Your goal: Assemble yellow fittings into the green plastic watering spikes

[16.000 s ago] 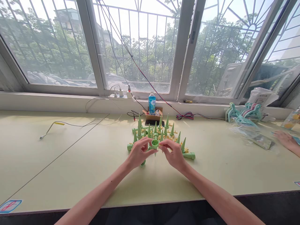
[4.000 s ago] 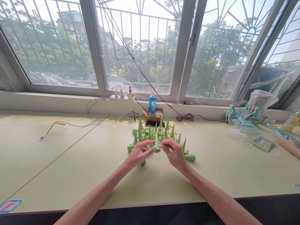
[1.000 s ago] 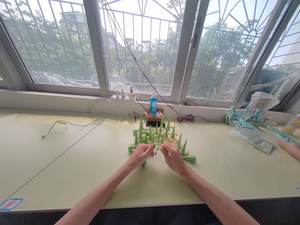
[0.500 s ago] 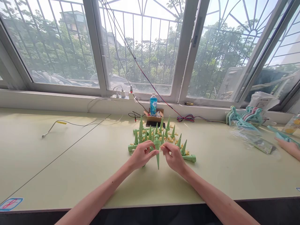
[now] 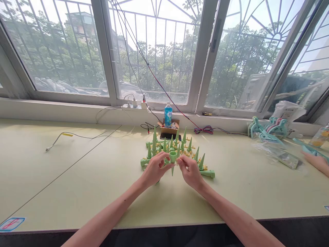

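Note:
A green plastic spike (image 5: 173,160) with a cup-shaped top is pinched between my left hand (image 5: 154,168) and my right hand (image 5: 190,170), its point aimed down toward me. Both hands are closed on it, just above the pale green table (image 5: 77,178). Behind my fingers stands a cluster of green spikes (image 5: 171,145), several upright, some lying flat, mixed with small yellow parts (image 5: 189,153).
A blue-labelled bottle (image 5: 167,115) and a small cardboard box (image 5: 169,129) sit by the window sill. A cable with a yellow tag (image 5: 65,135) lies at left. At right are teal clips (image 5: 267,128), plastic bags (image 5: 280,154) and another person's hand (image 5: 317,160).
The spike has tipped so its cup end faces me more and its point looks shorter than half a second ago. My hands stay in the same spot.

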`<state>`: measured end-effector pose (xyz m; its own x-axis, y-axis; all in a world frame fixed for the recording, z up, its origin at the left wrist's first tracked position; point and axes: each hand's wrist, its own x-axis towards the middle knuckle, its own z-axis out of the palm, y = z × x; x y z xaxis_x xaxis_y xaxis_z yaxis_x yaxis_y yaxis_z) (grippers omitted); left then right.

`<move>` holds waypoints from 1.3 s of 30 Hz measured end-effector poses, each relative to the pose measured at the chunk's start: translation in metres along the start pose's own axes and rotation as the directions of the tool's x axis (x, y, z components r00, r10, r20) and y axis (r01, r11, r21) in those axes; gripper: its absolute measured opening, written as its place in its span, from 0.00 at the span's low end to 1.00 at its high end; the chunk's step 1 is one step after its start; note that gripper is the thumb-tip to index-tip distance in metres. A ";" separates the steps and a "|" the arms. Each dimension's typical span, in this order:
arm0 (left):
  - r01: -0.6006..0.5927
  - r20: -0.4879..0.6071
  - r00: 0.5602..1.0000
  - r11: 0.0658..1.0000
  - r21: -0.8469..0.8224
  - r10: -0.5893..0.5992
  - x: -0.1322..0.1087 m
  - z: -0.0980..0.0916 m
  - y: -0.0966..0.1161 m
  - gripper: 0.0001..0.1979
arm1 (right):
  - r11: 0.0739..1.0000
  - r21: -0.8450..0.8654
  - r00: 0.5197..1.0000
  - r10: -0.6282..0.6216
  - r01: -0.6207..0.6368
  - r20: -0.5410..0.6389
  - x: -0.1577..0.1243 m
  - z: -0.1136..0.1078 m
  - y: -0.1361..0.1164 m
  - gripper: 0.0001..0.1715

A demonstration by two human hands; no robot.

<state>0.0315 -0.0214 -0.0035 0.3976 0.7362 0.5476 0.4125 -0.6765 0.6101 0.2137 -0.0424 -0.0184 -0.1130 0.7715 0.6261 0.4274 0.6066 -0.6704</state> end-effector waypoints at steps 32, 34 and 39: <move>0.284 0.244 0.947 0.903 -0.321 -0.211 0.002 -0.001 -0.005 0.34 | 0.977 -0.017 0.973 -0.210 0.212 0.092 -0.002 -0.004 -0.004 0.16; 0.272 0.232 0.951 0.906 -0.325 -0.203 0.002 -0.001 -0.005 0.32 | 0.978 -0.020 0.975 -0.205 0.208 0.088 -0.001 -0.005 -0.004 0.16; 0.176 0.197 0.972 0.947 -0.270 -0.125 0.002 -0.005 -0.003 0.29 | 0.982 -0.035 0.980 -0.181 0.184 0.078 -0.001 -0.004 -0.003 0.17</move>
<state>0.0273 -0.0181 -0.0012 0.4967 0.7970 0.3436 0.2390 -0.5062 0.8286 0.2159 -0.0455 -0.0159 -0.2576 0.6617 0.7041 0.4309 0.7309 -0.5293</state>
